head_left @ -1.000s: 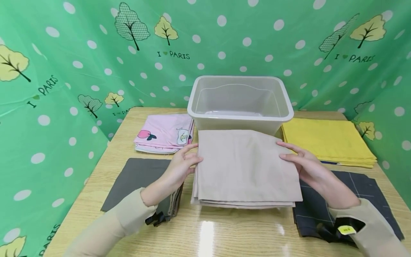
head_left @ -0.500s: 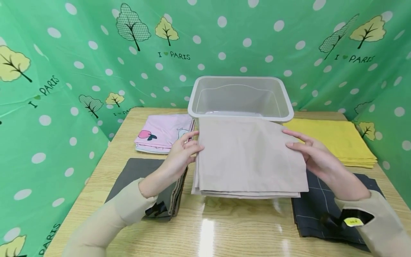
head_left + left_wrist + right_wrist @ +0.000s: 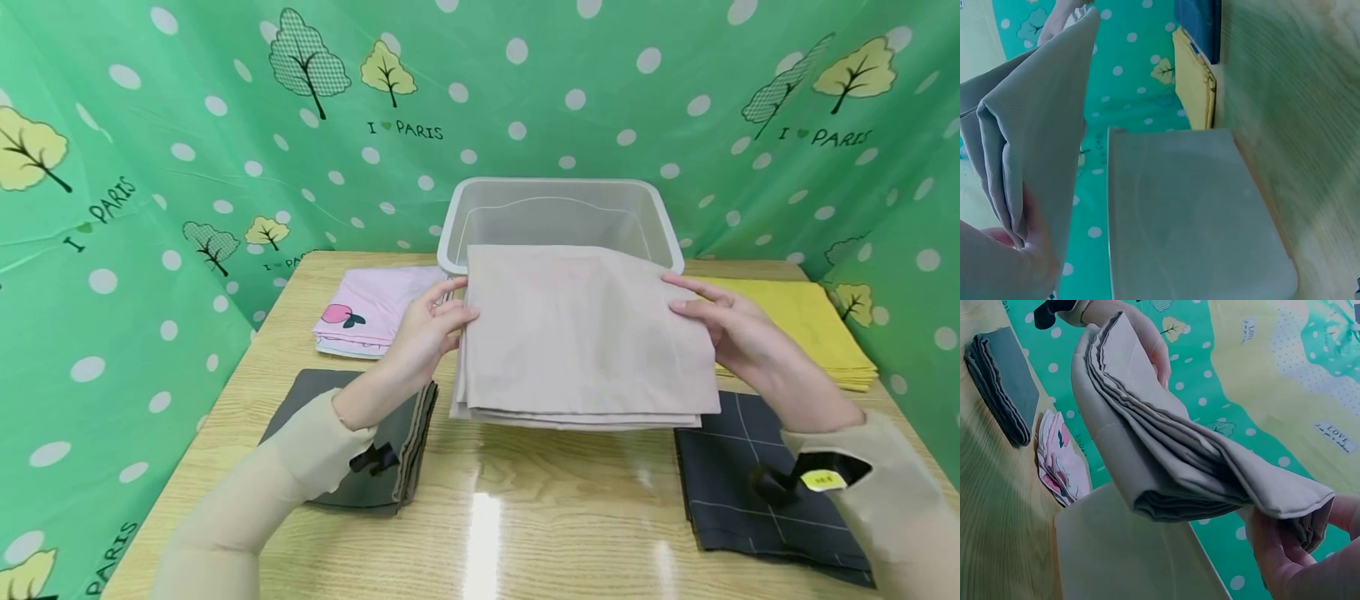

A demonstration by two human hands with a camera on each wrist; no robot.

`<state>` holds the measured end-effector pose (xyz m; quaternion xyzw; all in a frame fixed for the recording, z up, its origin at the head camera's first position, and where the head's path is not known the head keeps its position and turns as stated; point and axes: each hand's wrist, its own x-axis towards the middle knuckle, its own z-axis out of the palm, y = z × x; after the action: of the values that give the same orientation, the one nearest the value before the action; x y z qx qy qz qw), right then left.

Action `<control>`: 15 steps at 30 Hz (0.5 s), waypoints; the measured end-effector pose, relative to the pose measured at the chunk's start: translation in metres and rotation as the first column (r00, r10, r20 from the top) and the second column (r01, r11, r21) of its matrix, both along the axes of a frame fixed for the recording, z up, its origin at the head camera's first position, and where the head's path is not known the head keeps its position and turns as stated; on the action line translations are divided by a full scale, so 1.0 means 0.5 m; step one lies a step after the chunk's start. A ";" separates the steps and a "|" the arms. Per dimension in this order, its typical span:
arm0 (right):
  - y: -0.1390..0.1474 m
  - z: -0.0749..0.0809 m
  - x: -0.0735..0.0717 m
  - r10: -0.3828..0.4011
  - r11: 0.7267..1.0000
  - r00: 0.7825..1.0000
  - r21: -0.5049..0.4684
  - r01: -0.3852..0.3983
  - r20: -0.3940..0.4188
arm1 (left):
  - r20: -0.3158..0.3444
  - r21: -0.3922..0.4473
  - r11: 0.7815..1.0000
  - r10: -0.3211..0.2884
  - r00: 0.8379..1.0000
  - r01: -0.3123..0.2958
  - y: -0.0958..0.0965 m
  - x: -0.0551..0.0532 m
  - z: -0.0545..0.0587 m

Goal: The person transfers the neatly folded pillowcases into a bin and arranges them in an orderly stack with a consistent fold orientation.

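A folded beige cloth [image 3: 585, 333], several layers thick, is held up off the table between both hands. My left hand [image 3: 427, 333] grips its left edge, thumb on top and fingers at the side and beneath. On the opposite edge, my right hand [image 3: 738, 329] pinches the layers; in the right wrist view its fingers [image 3: 1272, 544] are curled under the cloth. The cloth's far edge overlaps the front rim of a grey plastic bin [image 3: 450, 225] in the head view. Both wrist views show the bin's outer wall [image 3: 1191, 212] below the cloth.
Folded cloths lie around the wooden table [image 3: 540, 517]: a pink printed one [image 3: 367, 308] and a dark grey one [image 3: 337, 392] on the left, a yellow one [image 3: 795, 325] and a navy checked one [image 3: 742, 492] on the right. A green polka-dot curtain [image 3: 525, 83] hangs behind.
Both hands have lifted the beige cloth and moved it away from me, from in front of the bin to over its front rim. The bin and other cloths stay put.
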<state>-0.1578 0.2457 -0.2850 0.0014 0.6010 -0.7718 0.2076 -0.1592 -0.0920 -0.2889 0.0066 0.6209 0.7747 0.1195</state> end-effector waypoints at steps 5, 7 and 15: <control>-0.001 0.010 -0.021 -0.016 1.000 1.000 0.021 0.016 0.007 | -0.012 0.003 1.000 0.020 1.000 -0.020 0.006 -0.019 0.006; -0.001 0.014 -0.029 -0.028 0.999 1.000 0.029 0.028 0.014 | -0.014 0.001 1.000 0.029 0.999 -0.029 0.009 -0.028 0.007; -0.005 0.031 -0.059 -0.063 0.998 0.996 0.011 0.063 0.060 | 0.008 -0.037 0.996 0.083 0.997 -0.083 0.020 -0.068 0.018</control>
<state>-0.1873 0.2434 -0.2694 0.0445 0.5975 -0.7749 0.2012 -0.1931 -0.0820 -0.2798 -0.0252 0.6343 0.7674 0.0905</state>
